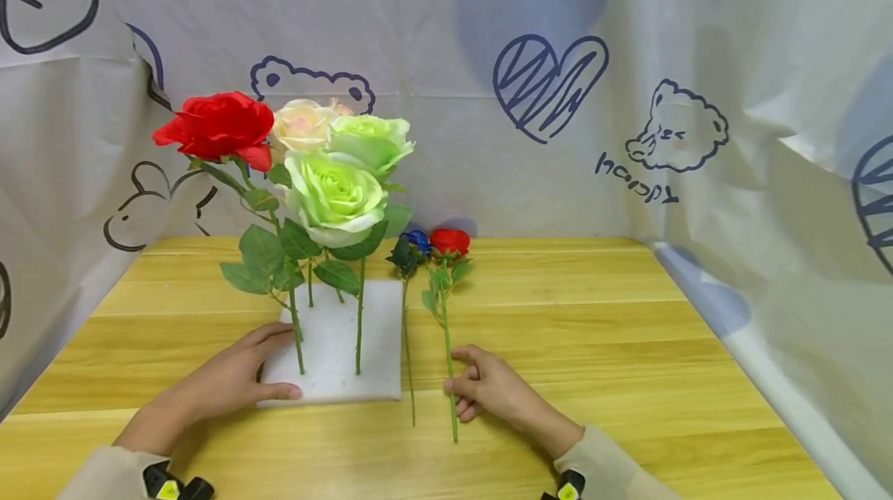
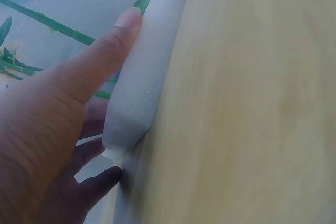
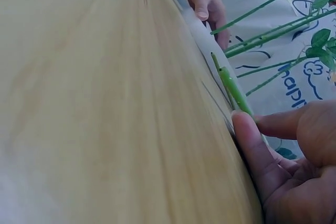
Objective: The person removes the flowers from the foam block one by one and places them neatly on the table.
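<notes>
A white foam block (image 1: 380,337) lies on the table, with a tall red rose (image 1: 225,126), a cream rose (image 1: 300,125) and two pale green roses (image 1: 339,194) standing in it. My left hand (image 1: 240,376) holds the block's front left corner, thumb along the front edge and fingers at the left side. To the right of the block, my right hand (image 1: 491,387) pinches the lower stem of another red rose (image 1: 449,243) between thumb and index finger. That stem's cut end (image 3: 231,85) shows in the right wrist view. A dark blue rose (image 1: 418,241) lies beside it.
The wooden table (image 1: 593,314) extends to the right of the flowers. A pale cloth with drawings (image 1: 432,35) hangs behind and on both sides. Tall blooms overhang the foam block's back and left.
</notes>
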Demonstrator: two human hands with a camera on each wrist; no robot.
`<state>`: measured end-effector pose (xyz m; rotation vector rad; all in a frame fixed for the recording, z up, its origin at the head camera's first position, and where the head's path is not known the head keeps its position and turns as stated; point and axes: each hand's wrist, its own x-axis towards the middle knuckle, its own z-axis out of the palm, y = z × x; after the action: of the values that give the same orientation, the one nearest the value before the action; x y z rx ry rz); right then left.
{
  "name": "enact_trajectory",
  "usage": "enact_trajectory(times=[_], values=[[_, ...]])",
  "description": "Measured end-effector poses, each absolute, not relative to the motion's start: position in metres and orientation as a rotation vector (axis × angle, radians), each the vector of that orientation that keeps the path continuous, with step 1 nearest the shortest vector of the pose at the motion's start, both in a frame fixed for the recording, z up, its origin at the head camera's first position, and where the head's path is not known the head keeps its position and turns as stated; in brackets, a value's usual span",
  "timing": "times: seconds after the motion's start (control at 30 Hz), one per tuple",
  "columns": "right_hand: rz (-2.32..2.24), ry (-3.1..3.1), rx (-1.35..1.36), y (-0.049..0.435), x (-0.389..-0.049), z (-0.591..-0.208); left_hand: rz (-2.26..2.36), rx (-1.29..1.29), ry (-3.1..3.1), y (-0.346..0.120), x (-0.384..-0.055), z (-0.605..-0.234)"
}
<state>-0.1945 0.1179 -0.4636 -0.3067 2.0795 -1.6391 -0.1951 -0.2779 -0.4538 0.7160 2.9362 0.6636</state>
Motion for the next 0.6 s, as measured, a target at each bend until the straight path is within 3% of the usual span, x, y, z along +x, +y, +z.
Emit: enact_trajectory(times=[0.6], values=[[-1.653,2.113,-0.296,0.1181,-0.1955,-0.4634,0.674,0.737,2.94,-0.2767,-0.194,-0.4511]])
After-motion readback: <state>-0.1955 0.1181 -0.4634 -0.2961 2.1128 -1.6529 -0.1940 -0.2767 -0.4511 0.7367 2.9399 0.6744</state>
